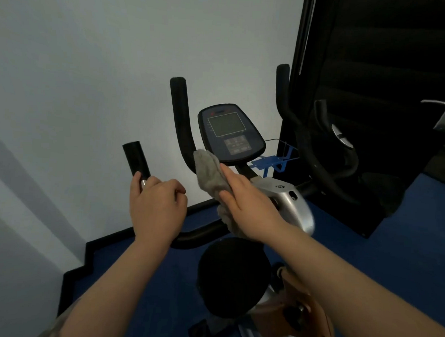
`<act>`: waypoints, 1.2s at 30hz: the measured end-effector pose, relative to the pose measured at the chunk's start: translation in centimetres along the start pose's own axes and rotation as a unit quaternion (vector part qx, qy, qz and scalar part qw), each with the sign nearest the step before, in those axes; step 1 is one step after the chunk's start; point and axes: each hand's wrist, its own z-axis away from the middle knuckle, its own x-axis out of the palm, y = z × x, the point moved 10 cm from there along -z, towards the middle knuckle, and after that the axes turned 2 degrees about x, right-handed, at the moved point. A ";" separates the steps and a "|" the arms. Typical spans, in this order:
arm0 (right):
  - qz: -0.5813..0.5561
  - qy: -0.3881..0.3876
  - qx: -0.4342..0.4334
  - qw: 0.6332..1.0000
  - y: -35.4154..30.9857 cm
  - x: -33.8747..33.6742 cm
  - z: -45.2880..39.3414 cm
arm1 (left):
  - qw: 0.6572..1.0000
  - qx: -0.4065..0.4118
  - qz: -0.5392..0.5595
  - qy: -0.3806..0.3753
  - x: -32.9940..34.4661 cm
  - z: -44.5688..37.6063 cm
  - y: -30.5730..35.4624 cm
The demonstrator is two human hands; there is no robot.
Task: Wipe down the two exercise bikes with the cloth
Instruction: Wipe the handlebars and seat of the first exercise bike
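Two exercise bikes are in view: the near bike (288,204), directly below the camera, and the far bike (318,157), against a dark door (373,73) at right. One cloth (212,174), grey, is in view. The right hand (245,205) lies flat with straight fingers on the cloth, pressing it against the handlebar junction just below the console (230,133); the cloth's upper end touches the base of the upright left grip (180,120). The left hand (156,206) is curled round the lower left grip (136,159), thumb resting by a metal sensor strip. One console is visible, on the near bike, with one grey screen and one keypad. One black saddle (232,275) sits below the forearms. One blue bottle cage (270,162) stands between the two bikes. One metal door handle (441,104) shows at right. The floor (391,252) is blue; the wall (93,73) is white. The right forearm hides part of the near bike's silver housing.
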 end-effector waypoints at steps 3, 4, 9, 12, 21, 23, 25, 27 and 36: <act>0.012 -0.010 0.017 1.000 0.4 0.4 -1.2 | 1.000 0.003 -0.011 0.000 0.1 -0.1 0.1; 0.015 -0.022 0.028 0.999 0.2 0.5 -2.7 | 1.000 0.006 -0.017 -0.005 0.2 -0.2 0.1; -0.006 -0.032 0.018 0.999 -1.2 0.5 -4.6 | 1.000 0.004 -0.011 -0.012 0.1 0.1 0.0; -0.020 -0.016 0.027 0.999 0.5 0.3 -0.8 | 1.000 0.000 -0.011 -0.012 0.1 0.2 0.0; 0.034 -0.036 0.027 0.998 -1.8 0.7 -5.7 | 0.999 0.002 0.023 0.022 -0.2 0.1 -0.1; 0.032 -0.005 0.021 0.999 -1.3 0.2 -4.2 | 0.998 0.008 0.060 0.019 -0.4 0.1 -0.1; 0.042 -0.008 0.023 0.999 -0.6 0.4 -2.9 | 0.993 0.037 0.106 0.032 -1.2 -0.6 -0.2; 0.070 -0.018 0.026 0.997 -0.3 0.7 -3.1 | 0.987 0.063 0.115 0.092 -3.3 -3.1 -1.3; -0.259 0.052 0.122 0.957 0.3 -1.2 -6.7 | 0.978 -0.106 0.158 0.087 -0.8 -8.1 -6.2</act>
